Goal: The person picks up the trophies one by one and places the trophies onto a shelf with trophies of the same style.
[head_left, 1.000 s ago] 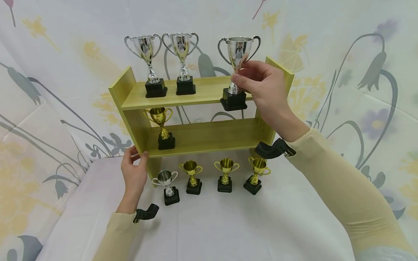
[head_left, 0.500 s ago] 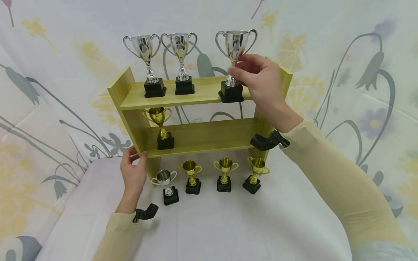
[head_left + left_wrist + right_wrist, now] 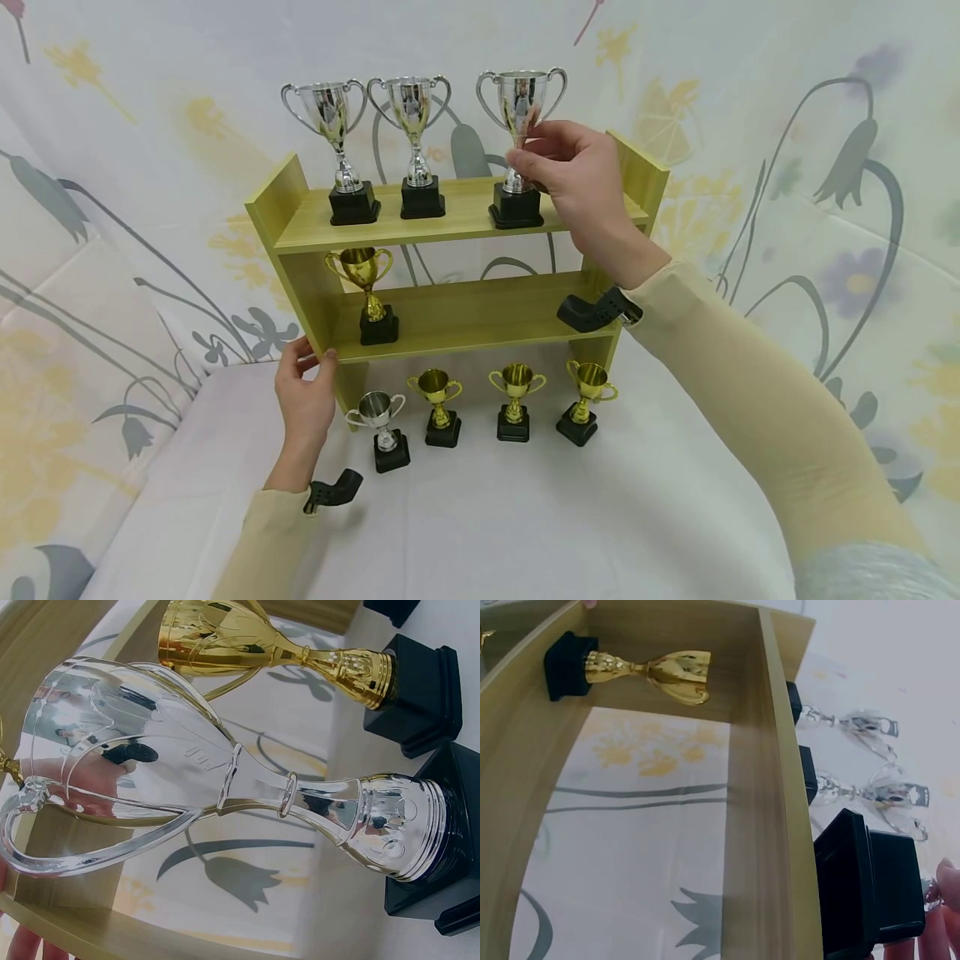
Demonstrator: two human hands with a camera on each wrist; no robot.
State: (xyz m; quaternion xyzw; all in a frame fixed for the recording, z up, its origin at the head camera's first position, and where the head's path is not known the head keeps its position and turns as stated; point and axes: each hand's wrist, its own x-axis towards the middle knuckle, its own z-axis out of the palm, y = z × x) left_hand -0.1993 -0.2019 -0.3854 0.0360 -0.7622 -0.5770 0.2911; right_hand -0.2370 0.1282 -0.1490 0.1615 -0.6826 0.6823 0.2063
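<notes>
My right hand (image 3: 585, 183) pinches the stem of a silver trophy cup (image 3: 522, 100), its black base (image 3: 889, 885) at the top board's front edge. Whether the base touches the board, I cannot tell. To its left, two silver trophies (image 3: 412, 108) stand on the top board of the wooden shelf (image 3: 487, 321). On the middle board, a gold trophy (image 3: 362, 271) stands at the left. Low on the shelf's left side panel, my left hand (image 3: 306, 404) grips the edge, thumb in front; its other fingers are partly hidden behind the panel.
On the white-covered table (image 3: 480, 525), a smaller silver trophy (image 3: 378, 410) stands before the shelf, near my left hand. Several gold trophies (image 3: 516, 382) line up to its right. A flower-patterned cloth (image 3: 787, 208) hangs behind the shelf.
My right hand has raised the silver trophy, then carried it leftward and inward over the top board, closer to the two standing there. My left hand has kept its hold on the shelf.
</notes>
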